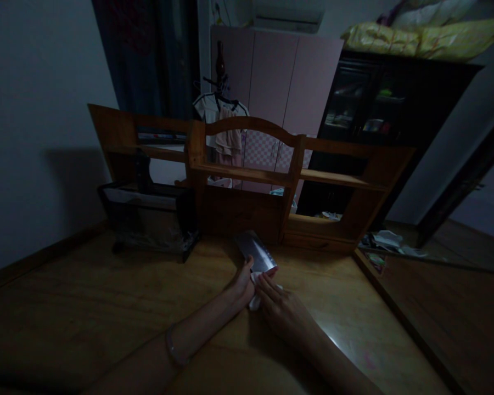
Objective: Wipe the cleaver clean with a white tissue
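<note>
Near the middle of the wooden tabletop, my left hand (243,282) is closed around the near end of a flat, shiny, dark-silver rectangular object (255,249) shaped like a cleaver blade. Small marks run along its right side, but dim light hides its exact kind. The thumb lies on its face, and its far end points toward the shelf. My right hand (282,302) presses a crumpled white tissue (255,299) against the near end, fingers bent over it. Both hands almost touch there, so part of the grip is hidden.
A wooden desk shelf (247,174) stands along the back of the tabletop (168,312). On the left sits a black-framed rack (148,219) with plastic-like wrapping. A raised wooden edge (399,312) borders the right side. Behind are a clothes stand, pink wardrobe (271,82) and dark cabinet (366,99).
</note>
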`<state>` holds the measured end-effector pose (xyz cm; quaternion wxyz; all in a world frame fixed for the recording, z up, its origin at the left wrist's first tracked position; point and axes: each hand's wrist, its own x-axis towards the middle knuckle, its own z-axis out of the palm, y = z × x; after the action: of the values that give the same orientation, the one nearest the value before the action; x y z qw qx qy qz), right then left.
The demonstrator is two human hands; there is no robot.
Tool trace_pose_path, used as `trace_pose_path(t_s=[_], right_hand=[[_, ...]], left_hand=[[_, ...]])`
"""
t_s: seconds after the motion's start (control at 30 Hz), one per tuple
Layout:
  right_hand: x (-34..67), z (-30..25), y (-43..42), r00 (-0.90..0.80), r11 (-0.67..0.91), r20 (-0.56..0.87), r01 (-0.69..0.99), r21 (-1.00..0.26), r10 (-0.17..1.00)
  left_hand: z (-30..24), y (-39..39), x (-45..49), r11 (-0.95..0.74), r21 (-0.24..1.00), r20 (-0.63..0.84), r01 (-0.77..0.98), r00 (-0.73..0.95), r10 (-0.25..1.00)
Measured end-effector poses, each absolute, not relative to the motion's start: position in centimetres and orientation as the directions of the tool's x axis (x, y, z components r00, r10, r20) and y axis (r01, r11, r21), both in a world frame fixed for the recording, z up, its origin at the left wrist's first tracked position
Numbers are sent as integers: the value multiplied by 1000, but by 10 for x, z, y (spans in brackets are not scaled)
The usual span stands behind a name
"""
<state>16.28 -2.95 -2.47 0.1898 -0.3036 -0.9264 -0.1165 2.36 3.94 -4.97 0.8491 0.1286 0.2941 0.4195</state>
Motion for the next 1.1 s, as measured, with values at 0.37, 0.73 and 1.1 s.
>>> trace_pose_path(t_s=[0.37,0.73,1.1], right_hand=[[168,4,-43,-749,821,349,555,-136,563],[178,13,-43,-695,783,363,518,-346,620],[183,-3,-32,-547,763,536,517,-388,643]], left_hand=[[-44,39,27,551,535,-380,-640,400,834],[-53,43,26,419,547,-277,-724,316,908],[-47,40,25,466,567,-313,-679,346,884]])
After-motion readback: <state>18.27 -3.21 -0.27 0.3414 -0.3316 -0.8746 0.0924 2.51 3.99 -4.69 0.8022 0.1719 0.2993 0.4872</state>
